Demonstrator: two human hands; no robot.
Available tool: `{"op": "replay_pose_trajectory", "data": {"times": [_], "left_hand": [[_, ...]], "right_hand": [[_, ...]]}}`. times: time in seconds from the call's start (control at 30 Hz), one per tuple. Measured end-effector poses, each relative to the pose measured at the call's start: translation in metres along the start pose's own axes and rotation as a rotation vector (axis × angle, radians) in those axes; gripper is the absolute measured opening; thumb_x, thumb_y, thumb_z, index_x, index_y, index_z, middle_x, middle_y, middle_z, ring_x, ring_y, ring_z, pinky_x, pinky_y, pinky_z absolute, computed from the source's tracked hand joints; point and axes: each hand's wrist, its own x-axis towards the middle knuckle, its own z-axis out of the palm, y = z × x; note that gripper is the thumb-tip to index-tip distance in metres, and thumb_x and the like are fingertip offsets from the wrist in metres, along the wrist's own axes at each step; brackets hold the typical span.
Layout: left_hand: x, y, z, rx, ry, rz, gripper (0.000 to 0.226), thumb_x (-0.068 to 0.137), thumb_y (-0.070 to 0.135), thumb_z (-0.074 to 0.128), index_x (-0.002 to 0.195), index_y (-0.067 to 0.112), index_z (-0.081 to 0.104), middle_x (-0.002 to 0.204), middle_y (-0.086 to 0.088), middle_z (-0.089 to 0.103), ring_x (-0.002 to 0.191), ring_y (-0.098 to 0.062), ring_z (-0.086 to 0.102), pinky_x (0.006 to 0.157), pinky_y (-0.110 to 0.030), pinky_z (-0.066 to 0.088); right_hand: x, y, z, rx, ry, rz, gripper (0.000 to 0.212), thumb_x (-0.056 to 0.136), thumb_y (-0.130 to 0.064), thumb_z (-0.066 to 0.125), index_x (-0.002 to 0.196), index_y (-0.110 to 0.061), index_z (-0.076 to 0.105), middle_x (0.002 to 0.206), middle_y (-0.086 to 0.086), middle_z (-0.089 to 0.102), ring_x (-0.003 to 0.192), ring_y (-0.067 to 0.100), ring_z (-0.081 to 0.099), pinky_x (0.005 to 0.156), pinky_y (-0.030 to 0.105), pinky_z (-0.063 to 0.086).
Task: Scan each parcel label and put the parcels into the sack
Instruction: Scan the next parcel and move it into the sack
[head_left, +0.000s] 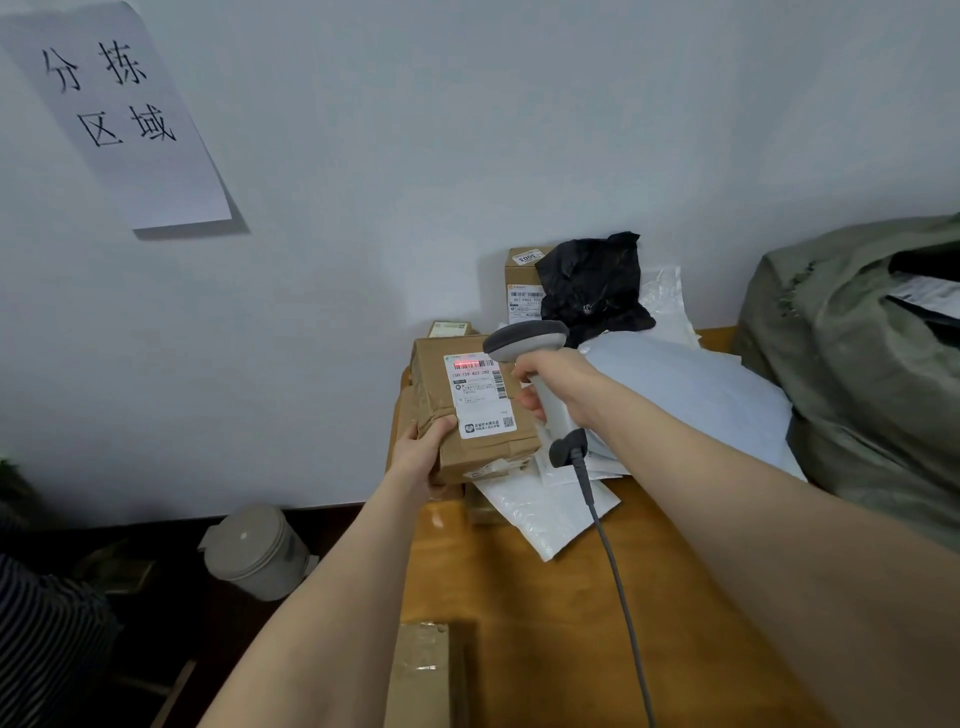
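Partly cropped sack (857, 374), right hand (560, 382) hiding scanner handle (563, 423), left hand (418, 456) holding parcel (435, 387)

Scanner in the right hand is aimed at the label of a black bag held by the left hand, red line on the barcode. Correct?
No: in the head view the left hand holds a cardboard box, not a black bag; the right hand aims the scanner at its label.

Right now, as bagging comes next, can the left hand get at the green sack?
Probably not directly: the left hand grips the cardboard box, and the right hand with the barcode scanner lies between it and the green sack.
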Motion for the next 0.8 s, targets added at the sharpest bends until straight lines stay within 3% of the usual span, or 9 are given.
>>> {"op": "replay_pose_trajectory", "data": {"times": [0.13, 0.37, 0.8], "left_hand": [[0.002, 0.0, -0.001, 0.007, 0.014, 0.013, 0.07, 0.078, 0.039, 0.075, 0.138, 0.028, 0.04, 0.114, -0.006, 0.058, 0.101, -0.03, 0.059, 0.086, -0.057, 0.052], [0.005, -0.001, -0.004, 0.001, 0.028, 0.016, 0.069, 0.078, 0.04, 0.074, 0.137, 0.026, 0.04, 0.118, -0.007, 0.058, 0.104, -0.03, 0.058, 0.091, -0.057, 0.05], [0.004, 0.0, -0.013, -0.006, 0.018, 0.006, 0.069, 0.082, 0.037, 0.071, 0.141, 0.026, 0.037, 0.123, -0.009, 0.055, 0.099, -0.029, 0.056, 0.078, -0.051, 0.053]], "right_hand": [[-0.006, -0.005, 0.001, -0.017, -0.032, 0.001, 0.001, 0.088, -0.006, 0.055, 0.089, -0.005, 0.055, 0.061, 0.009, 0.056, 0.048, 0.015, 0.052, 0.051, 0.024, 0.043], [-0.01, -0.011, 0.003, -0.015, -0.052, -0.006, 0.006, 0.089, -0.005, 0.052, 0.084, -0.008, 0.05, 0.062, 0.008, 0.048, 0.049, 0.015, 0.045, 0.052, 0.025, 0.037], [-0.004, -0.012, 0.005, -0.024, -0.036, -0.019, 0.004, 0.088, -0.007, 0.057, 0.09, -0.008, 0.054, 0.066, 0.01, 0.056, 0.047, 0.014, 0.051, 0.049, 0.023, 0.045]]}}
